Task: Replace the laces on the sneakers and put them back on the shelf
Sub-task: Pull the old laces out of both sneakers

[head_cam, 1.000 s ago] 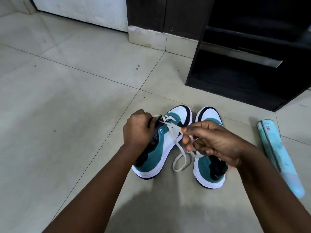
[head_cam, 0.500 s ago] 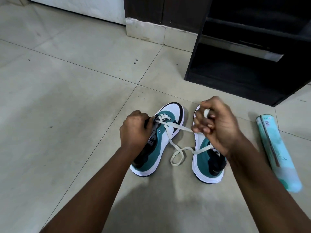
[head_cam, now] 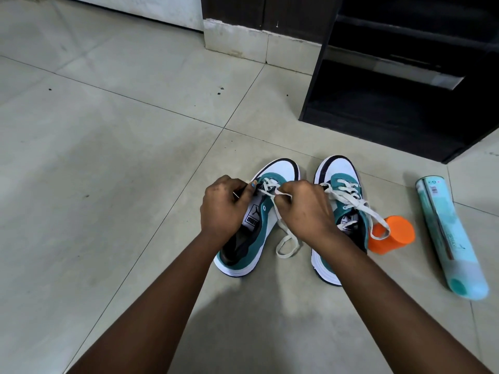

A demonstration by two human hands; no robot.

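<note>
Pale beige floor tiles [head_cam: 108, 157] carry everything, w/ a black open shoe shelf [head_cam: 405, 103] at the back right, its lower bay dark and apparently free. Taking that shelf as landmark: the pair of teal, white and black sneakers sits just in front of it, toes pointing at it, prob. so they can slide straight back in once laced. Left sneaker [head_cam: 251, 233] is the one being worked; right sneaker [head_cam: 340, 195] beside it already has its off-white flat lace [head_cam: 348, 195] crossed thru the eyelets, ends trailing loose. An orange plastic cup [head_cam: 391, 234] lies on its side touching that shoe's outer edge, one lace end draped over it, and a long pale turquoise tube [head_cam: 448, 238] lies further out, in front of the shelf's right corner

Left hand [head_cam: 224, 209] grip: fingers curled, clamped on the shoe's upper by the top eyelets, steadying it. Right hand [head_cam: 302, 209] grip: together, pinching the cream lace [head_cam: 278, 220] near the front eyelets, seemingly feeding or tightening it; slack loops down onto the floor between the two shoes. Only the front rows look threaded, so lacing seems early on this shoe
</note>
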